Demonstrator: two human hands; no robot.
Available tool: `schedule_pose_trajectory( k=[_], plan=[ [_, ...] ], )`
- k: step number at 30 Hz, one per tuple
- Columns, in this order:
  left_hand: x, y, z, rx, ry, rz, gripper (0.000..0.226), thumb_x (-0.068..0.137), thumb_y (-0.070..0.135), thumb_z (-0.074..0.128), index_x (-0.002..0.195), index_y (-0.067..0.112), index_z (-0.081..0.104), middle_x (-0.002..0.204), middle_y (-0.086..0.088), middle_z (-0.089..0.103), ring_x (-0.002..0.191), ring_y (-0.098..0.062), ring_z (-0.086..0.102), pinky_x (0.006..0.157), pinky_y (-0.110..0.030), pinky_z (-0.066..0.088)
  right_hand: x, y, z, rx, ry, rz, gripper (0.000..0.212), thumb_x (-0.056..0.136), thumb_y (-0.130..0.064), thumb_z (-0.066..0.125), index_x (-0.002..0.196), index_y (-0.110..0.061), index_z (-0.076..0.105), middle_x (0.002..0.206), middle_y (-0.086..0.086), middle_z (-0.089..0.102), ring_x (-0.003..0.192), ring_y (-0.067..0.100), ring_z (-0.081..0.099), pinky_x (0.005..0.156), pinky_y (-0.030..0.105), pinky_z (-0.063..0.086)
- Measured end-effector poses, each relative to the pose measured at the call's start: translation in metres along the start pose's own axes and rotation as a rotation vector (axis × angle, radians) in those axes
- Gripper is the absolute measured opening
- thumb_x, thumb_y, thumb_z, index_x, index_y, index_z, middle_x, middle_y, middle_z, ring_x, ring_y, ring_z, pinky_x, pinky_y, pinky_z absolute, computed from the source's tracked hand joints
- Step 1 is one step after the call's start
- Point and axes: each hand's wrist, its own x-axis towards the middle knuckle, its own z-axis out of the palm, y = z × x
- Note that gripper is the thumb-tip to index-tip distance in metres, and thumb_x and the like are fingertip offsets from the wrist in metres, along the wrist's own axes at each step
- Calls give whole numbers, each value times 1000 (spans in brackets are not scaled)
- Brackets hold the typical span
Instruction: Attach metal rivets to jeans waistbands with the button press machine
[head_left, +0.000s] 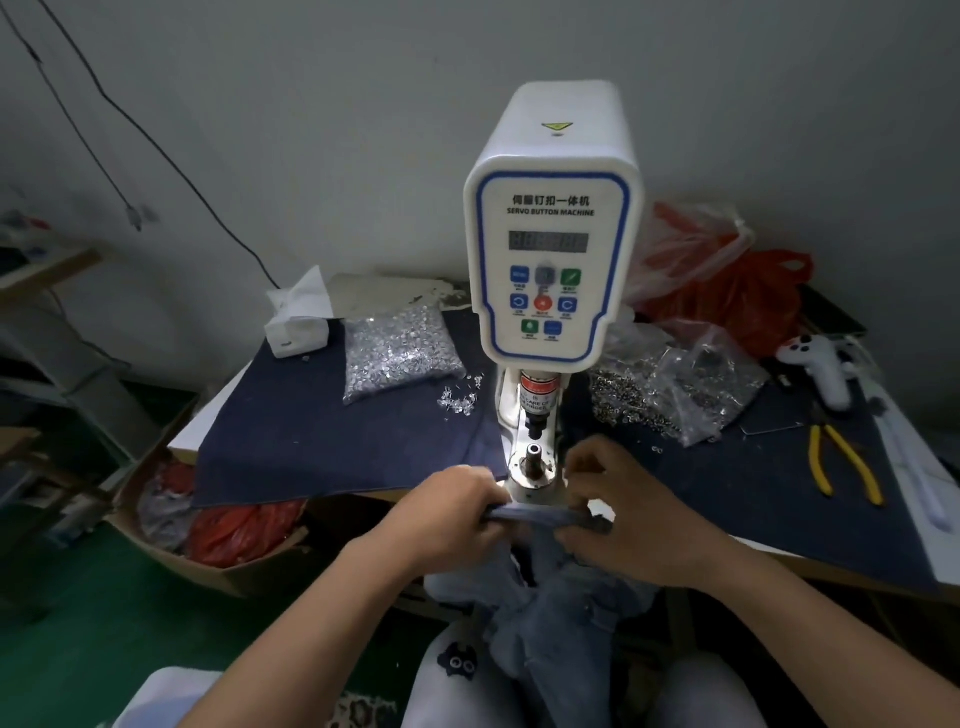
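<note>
Denim, soft and pale blue, is stretched as a narrow band between the two sets of fingers just below the middle of the frame: this is the waistband (540, 517) of the jeans (550, 623), whose legs hang down toward the lower centre over the person's lap. The left hand (447, 512) curls its fingers over the band's left end; the right hand (618, 512) pinches the right end, fingers bent around the cloth. Judging by the folds, the fabric is limp and light, yet thick and stiff where the waistband is layered, so it likely needs holding taut at both ends, close to the spot to be pressed, with fingertips kept clear of the punch. Just above the band, the lower die (534, 460) of the button press machine (553, 260) stands bare. Bags of metal rivets (400, 348) lie left of centre, and yellow-handled pliers (841, 462) at the right edge
</note>
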Motion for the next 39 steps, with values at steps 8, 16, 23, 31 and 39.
schedule_pose_trajectory(
  k=[8, 16, 23, 31, 39],
  plan=[
    [-2, -13, -16, -985, -284, -126, 22, 104, 34, 63, 116, 21, 77, 116, -4, 77, 106, -15, 71, 90, -27, 54, 21, -13, -28, 93, -495, 207, 14, 87, -59, 71, 76, -57, 62, 66, -33, 61, 60, -14, 55, 57, 5, 38],
    [-5, -34, -16, -951, -350, -112, 15, 87, 15, 74, 102, 17, 76, 100, 4, 75, 94, -9, 69, 87, -24, 53, 19, 18, -28, 696, -408, 465, 47, 77, -47, 83, 102, -8, 79, 105, 17, 77, 90, 22, 72, 80, 31, 55],
    [13, -19, 15, -1403, -96, -299, 35, 72, 21, 72, 104, 12, 81, 111, -18, 76, 101, -26, 73, 89, -32, 57, 37, 26, -14, 307, -54, 510, 48, 69, -76, 71, 70, -29, 67, 68, -14, 69, 60, -3, 60, 55, 14, 43],
    [9, -50, -11, -882, -103, -192, 49, 95, 61, 66, 85, 15, 79, 87, 0, 78, 81, -10, 68, 78, -30, 51, 48, 106, -32, -451, 570, 512, 20, 102, -26, 55, 106, -14, 71, 106, 13, 64, 105, 36, 57, 82, 43, 50],
    [32, -96, -26, -459, -49, -584, 67, 87, 89, 38, 103, 30, 66, 105, 21, 56, 107, -8, 60, 89, -29, 39, 55, 144, -13, -516, 616, 490, 26, 96, -29, 65, 115, -11, 67, 109, 16, 56, 98, 36, 55, 81, 44, 51]
  ],
)
